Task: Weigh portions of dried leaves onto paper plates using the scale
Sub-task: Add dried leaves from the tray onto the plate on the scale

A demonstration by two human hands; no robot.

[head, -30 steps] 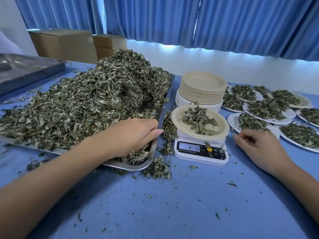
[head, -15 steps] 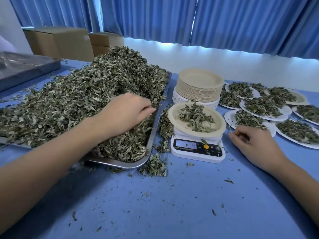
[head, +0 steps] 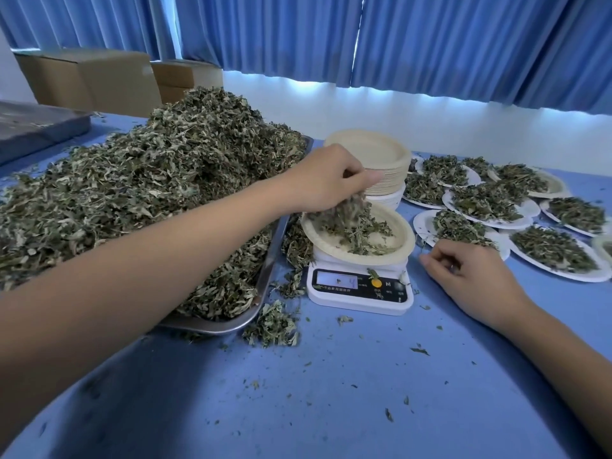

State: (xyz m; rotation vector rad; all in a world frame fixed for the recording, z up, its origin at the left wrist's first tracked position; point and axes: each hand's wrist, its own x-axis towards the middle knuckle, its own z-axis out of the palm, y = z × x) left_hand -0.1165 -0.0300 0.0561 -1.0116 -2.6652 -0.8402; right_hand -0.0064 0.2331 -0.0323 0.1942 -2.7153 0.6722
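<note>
Right hand (head: 470,279) rests on the counter (head: 298,409) beside the scale (head: 361,289), fingers loosely curled and empty. Left hand (head: 324,180), buried half a second ago in the heap (head: 149,193) on the tray (head: 265,279), now hangs over the paper plate (head: 402,240) on the scale. It grasps a clump of dried leaves (head: 344,207) that trails onto the portion. The portion is evidently being topped up, though the display is too blurred to read. Beyond: stacked plates (head: 371,154) and filled plates (head: 486,200).
</note>
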